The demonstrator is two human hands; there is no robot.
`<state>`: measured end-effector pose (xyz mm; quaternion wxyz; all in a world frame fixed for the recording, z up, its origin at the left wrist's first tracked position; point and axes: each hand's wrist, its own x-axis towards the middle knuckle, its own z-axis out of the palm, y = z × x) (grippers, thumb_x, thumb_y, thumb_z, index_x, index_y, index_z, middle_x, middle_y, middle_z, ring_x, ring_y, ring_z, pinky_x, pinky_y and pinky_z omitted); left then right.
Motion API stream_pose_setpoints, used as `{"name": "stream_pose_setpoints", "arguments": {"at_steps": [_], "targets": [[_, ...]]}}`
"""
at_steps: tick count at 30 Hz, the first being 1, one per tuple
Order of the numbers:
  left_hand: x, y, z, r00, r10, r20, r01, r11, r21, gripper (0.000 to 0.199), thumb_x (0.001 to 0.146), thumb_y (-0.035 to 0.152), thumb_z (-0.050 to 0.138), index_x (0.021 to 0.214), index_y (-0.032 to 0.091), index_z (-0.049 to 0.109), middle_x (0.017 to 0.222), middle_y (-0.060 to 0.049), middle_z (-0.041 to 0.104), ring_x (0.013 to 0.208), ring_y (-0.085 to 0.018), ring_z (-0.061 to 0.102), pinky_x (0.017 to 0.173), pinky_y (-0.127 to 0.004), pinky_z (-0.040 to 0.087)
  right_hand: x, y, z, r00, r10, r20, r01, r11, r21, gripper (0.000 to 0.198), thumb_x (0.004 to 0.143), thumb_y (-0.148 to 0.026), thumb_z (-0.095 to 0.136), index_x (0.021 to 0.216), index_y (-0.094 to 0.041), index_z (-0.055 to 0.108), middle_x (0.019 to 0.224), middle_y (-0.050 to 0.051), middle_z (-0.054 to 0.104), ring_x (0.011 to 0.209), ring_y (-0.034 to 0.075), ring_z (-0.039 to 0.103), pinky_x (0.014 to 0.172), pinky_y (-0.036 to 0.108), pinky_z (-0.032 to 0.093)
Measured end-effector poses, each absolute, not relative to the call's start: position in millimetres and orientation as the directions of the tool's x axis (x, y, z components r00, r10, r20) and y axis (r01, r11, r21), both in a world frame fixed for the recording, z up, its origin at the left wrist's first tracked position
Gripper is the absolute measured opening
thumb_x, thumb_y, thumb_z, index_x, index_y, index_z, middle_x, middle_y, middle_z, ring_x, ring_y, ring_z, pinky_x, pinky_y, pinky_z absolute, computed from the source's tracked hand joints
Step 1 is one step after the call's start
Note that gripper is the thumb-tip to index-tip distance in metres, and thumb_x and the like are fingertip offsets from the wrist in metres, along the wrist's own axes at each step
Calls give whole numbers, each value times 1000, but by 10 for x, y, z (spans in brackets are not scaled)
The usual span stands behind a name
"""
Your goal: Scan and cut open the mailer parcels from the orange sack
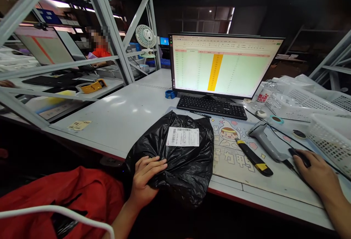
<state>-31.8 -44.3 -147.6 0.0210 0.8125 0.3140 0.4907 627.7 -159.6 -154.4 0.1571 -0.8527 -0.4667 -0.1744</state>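
Note:
A black plastic mailing bag (pixel 189 173) with a white shipping label (pixel 182 137) lies at the front of the desk, its near side sagging over the edge. My left hand (pixel 148 175) grips it at its lower left, fingers across the plastic and the thumb out of sight. At the far right, my right hand (pixel 315 171) is curved over a black computer mouse (pixel 303 158). Between the bag and that hand lie a grey barcode scanner (pixel 264 142) and a black and yellow utility knife (pixel 255 158), both on a printed desk mat (pixel 233 178).
Behind the bag stand a black keyboard (pixel 212 106) and a monitor (pixel 219 67) showing a spreadsheet. White perforated baskets (pixel 333 136) line the right. Metal rack posts (pixel 109 30) rise at left, with another person (pixel 100 48) beyond. Red cloth (pixel 90 191) sits below the desk edge.

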Motion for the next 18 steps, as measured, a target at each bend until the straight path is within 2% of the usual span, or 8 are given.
{"name": "stream_pose_setpoints", "arguments": {"at_steps": [5, 18], "targets": [[-313, -458, -1462, 320, 560, 765, 521, -778, 351, 25, 95, 21, 63, 113, 28, 78, 113, -4, 80, 114, -25, 70, 110, -48, 40, 6259, -1592, -1527, 521, 735, 434, 845, -516, -142, 65, 96, -74, 29, 133, -32, 61, 141, 8, 63, 125, 34, 63, 92, 48, 53], [-323, -436, -1481, 332, 517, 789, 498, -806, 319, 26, 96, 20, 63, 118, 29, 75, 115, -4, 80, 114, -25, 70, 108, -48, 40, 6278, -1563, -1551, 492, 736, 466, 865, -472, -168, 65, 96, -74, 29, 130, -29, 61, 137, 11, 63, 127, 35, 62, 103, 46, 50]]}}
